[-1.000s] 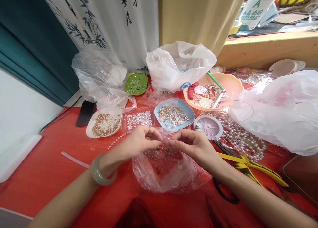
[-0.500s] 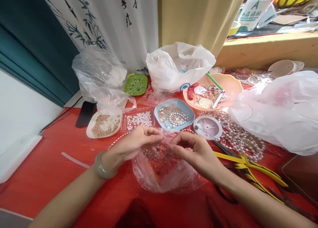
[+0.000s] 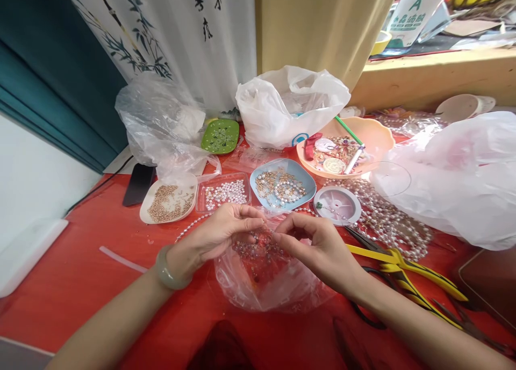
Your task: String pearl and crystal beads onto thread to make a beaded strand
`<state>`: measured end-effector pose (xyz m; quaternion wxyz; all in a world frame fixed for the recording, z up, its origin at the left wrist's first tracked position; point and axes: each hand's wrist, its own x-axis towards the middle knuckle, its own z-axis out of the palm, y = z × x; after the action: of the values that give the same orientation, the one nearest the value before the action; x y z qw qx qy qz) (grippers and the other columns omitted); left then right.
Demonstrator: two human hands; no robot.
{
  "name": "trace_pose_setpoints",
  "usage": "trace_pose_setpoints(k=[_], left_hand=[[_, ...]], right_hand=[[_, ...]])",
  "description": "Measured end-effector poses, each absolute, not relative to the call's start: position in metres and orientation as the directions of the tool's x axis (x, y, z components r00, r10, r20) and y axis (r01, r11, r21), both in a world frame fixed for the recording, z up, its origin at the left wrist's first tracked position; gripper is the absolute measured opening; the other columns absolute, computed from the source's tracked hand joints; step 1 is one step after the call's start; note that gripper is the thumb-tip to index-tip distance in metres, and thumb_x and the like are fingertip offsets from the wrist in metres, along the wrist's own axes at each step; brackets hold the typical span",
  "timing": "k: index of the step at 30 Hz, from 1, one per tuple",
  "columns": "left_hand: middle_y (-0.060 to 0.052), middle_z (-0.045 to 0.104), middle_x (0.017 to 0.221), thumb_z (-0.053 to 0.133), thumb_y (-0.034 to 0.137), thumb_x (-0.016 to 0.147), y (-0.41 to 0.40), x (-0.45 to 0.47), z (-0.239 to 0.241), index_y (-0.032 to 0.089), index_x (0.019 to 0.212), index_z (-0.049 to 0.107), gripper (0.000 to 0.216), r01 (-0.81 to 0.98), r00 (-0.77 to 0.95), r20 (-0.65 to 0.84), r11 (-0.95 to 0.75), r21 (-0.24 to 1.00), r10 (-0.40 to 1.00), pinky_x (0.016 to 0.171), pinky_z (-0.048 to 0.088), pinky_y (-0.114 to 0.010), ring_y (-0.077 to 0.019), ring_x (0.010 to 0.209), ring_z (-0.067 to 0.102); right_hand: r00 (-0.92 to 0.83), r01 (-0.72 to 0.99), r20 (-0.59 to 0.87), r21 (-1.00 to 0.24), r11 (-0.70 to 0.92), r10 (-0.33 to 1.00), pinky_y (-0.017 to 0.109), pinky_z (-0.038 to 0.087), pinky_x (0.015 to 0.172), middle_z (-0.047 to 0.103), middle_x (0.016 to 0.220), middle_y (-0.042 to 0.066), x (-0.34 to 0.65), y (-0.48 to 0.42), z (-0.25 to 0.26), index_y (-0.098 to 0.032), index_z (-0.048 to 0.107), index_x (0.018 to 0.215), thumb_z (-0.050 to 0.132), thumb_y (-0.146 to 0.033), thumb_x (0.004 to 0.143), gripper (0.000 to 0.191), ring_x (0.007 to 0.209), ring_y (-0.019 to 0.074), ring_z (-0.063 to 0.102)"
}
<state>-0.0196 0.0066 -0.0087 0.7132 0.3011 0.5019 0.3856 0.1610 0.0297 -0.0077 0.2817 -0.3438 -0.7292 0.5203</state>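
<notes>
Above a clear plastic bag (image 3: 270, 289) of small dark beads (image 3: 258, 249), my left hand (image 3: 228, 230) and my right hand (image 3: 306, 241) face each other, fingertips a short way apart. Thumb and forefinger are pinched together on my left hand; whatever lies between them is too small to make out. My right hand makes a similar pinch, its contents also too fine to name. A string of pearl beads (image 3: 193, 227) runs behind my left hand. Just beyond the fingers are a blue dish (image 3: 258, 171) of gold and pearl beads and a clear tray (image 3: 201, 203) of white pearls.
A cream dish (image 3: 145, 211) of gold beads stands left, near a black phone (image 3: 138, 185). On the right lie a thread spool (image 3: 352, 211), heaped pearl strands (image 3: 399, 225) and yellow-handled pliers (image 3: 431, 278). Behind are a peach bowl (image 3: 381, 139) and a white plastic bag (image 3: 266, 112).
My right fingertips have come slightly closer to my left hand. Both pinches look the same, and the dishes and bags stay in place.
</notes>
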Motion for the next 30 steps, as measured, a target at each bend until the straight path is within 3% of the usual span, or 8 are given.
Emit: trace_pose_setpoints(k=[30], left_hand=[[0.001, 0.058, 0.067, 0.075, 0.023, 0.061, 0.0060, -0.0192, -0.0104, 0.012, 0.068, 0.064, 0.017, -0.199, 0.189, -0.471, 0.503, 0.841, 0.862, 0.051, 0.038, -0.017, -0.0052, 0.057, 0.049]], right_hand=[[-0.602, 0.209, 0.081, -0.944, 0.255, 0.794, 0.019, 0.038, 0.050, 0.058, 0.058, -0.001, 0.1615, 0.0293, -0.0078, -0.014, 0.057, 0.063, 0.053, -0.016, 0.076, 0.013, 0.053, 0.0078, 0.049]])
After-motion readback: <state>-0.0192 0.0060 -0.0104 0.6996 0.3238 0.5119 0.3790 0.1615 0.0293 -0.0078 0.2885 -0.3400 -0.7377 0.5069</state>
